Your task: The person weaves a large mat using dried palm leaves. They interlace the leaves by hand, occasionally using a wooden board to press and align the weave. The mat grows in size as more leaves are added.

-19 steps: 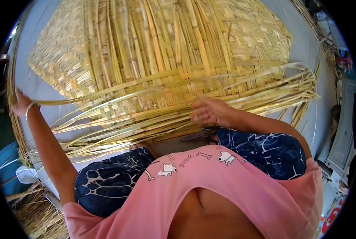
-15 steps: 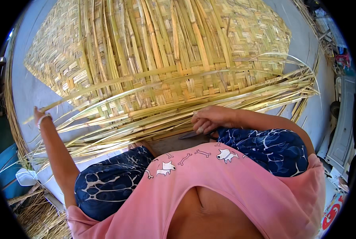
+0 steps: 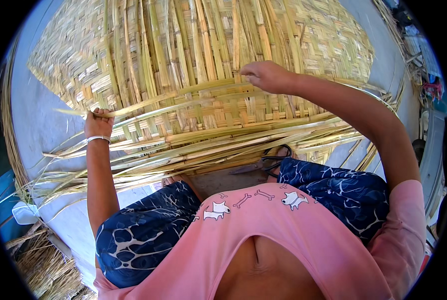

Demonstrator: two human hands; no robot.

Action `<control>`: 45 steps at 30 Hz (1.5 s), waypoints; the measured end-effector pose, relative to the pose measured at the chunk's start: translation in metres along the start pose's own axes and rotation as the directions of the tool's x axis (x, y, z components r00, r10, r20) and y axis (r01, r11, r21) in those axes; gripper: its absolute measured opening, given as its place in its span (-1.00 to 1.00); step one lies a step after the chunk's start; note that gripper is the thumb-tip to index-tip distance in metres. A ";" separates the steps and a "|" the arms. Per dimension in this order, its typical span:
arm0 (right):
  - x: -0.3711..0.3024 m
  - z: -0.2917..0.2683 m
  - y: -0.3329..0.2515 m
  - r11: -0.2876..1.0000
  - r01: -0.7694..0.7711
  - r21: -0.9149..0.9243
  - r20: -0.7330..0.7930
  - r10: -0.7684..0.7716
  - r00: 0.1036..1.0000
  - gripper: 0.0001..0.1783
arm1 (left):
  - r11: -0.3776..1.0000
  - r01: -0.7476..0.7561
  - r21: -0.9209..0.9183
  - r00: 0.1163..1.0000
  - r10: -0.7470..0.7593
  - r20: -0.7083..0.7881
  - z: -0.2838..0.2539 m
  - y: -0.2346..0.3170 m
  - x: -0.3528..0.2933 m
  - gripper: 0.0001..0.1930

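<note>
A long flat yellow-green strip (image 3: 158, 99) of split reed runs across a woven mat (image 3: 218, 112). My left hand (image 3: 99, 122), with a band at the wrist, is closed on its left part, and a short end sticks out past the fingers. My right hand (image 3: 271, 77) is over the mat's middle, fingers curled together where the strip reaches them. Several upright strips (image 3: 183, 45) lie over the far part of the mat. Between my feet lie scissors (image 3: 251, 166) with dark handles.
A bundle of loose reed strips (image 3: 223, 146) lies along the mat's near edge, in front of my feet. More straw (image 3: 53, 270) is heaped at the lower left, close to a white plastic container (image 3: 25, 212). Grey floor (image 3: 36, 100) borders the mat.
My right hand has risen from beside my knee, near the scissors, to the strip over the mat. My left hand has moved right and slightly up along with the strip.
</note>
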State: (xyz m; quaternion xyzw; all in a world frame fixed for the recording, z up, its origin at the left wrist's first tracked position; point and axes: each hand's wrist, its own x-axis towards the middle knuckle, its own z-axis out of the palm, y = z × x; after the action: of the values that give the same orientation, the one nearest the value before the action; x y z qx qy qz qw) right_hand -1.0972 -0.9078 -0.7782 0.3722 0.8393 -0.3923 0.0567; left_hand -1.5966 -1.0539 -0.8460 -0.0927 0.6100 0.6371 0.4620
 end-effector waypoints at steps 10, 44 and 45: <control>0.054 0.043 -0.010 0.985 0.032 -0.172 0.125 -0.011 0.992 -0.73 | 0.756 -0.503 0.419 0.861 0.395 0.320 0.132 0.024 -0.091 -0.50; 0.057 0.052 -0.020 0.916 -0.129 0.381 -0.283 0.248 0.927 -0.72 | -0.104 -0.991 -0.085 -0.025 -0.473 0.881 0.207 -0.187 0.062 -0.35; 0.055 0.053 -0.009 0.905 -0.135 0.404 -0.285 0.265 0.921 -0.73 | 0.002 -0.932 0.363 0.303 -0.547 0.780 0.231 -0.181 0.029 -0.47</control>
State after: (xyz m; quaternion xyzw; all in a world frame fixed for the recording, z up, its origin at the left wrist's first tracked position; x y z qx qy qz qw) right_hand -1.1527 -0.9165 -0.8304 0.5221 0.7023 -0.4693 -0.1178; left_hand -1.3826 -0.8718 -0.9362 0.7510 0.4670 0.0243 0.4662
